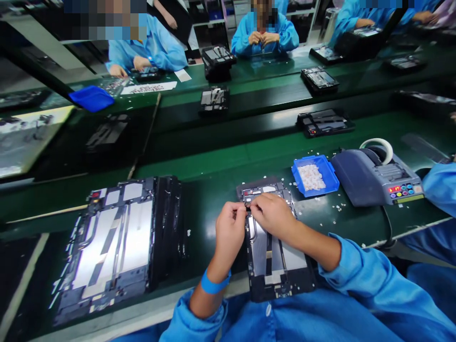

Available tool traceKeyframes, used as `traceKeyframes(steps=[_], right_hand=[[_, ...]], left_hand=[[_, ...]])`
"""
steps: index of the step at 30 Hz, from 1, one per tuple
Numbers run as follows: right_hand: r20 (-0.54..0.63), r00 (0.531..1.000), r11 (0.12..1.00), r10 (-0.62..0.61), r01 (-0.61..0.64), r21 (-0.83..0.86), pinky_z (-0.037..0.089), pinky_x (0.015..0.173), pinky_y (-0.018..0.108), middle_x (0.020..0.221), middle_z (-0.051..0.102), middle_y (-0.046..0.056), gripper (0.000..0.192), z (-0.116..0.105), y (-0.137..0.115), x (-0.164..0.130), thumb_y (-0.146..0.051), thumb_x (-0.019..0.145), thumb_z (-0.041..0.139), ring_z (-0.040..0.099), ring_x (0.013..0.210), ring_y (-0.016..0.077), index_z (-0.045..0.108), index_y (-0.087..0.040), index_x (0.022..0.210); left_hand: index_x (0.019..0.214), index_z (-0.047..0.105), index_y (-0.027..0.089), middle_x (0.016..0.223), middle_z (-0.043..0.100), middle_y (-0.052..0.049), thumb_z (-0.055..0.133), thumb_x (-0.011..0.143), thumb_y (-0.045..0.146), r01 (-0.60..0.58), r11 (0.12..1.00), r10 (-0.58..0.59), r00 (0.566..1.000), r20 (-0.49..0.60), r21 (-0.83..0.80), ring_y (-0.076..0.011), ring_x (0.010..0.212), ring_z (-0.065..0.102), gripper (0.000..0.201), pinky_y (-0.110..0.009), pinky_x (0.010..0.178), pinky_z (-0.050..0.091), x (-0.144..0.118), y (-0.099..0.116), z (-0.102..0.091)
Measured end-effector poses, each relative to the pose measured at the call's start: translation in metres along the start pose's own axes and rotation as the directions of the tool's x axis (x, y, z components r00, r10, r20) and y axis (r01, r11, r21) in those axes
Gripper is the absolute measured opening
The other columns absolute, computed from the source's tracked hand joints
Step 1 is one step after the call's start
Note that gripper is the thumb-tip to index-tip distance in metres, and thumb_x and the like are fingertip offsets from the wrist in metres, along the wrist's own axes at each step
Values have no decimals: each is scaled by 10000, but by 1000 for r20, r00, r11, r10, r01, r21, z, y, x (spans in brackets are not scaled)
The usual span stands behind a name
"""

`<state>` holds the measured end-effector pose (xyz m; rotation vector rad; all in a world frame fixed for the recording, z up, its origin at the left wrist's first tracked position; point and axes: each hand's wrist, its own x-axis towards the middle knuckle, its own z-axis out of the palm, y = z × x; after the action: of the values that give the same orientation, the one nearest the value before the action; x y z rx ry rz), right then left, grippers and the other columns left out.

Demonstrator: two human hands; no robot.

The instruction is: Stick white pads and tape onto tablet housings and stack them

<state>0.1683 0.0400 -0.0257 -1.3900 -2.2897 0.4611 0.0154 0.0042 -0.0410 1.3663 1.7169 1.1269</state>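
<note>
A: Largest first?
B: Green workbench. Then, at left, stack of opened tablet units.
A: Next?
B: Single opened tablet, lying right of the stack, near end past the bench edge. Then tape dispenser, red display lit. Just beside it, blue bin of small white pieces.
A: Hands?
B: Left hand, blue band at wrist, and right hand, both over the tablet's far half. Thumb and forefinger pinched nearly together on each.
A: Gripping?
B: Small dark piece, between both sets of fingertips. Cannot tell its kind.
</note>
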Motion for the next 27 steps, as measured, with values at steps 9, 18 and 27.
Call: traceKeyframes(steps=[9,18,27], right_hand=[[-83,996,997,-31,24,-78,410,762,307,816,683,73,152,13,-3,6,-107,875,574,597,806,214,651,-192,775],[-181,934,945,308,-322,-57,338,658,276,740,648,37,114,-76,84,-10,-175,813,574,557,708,182,608,-201,707],[87,968,960,233,-244,137,365,635,253,790,748,23,192,-64,36,8,-233,924,558,634,694,157,725,-199,836]], left_hand=[[891,684,212,881,747,-45,561,938,329,-73,991,77,997,-29,115,-208,837,691,176,-311,755,515,-7,14,1],[859,680,183,798,718,-43,600,903,395,120,986,-113,991,68,-118,-183,729,651,231,-284,673,495,6,5,-4],[945,735,221,915,754,-53,554,966,368,-100,978,105,994,-17,183,-216,848,686,234,-324,769,523,19,0,-34]])
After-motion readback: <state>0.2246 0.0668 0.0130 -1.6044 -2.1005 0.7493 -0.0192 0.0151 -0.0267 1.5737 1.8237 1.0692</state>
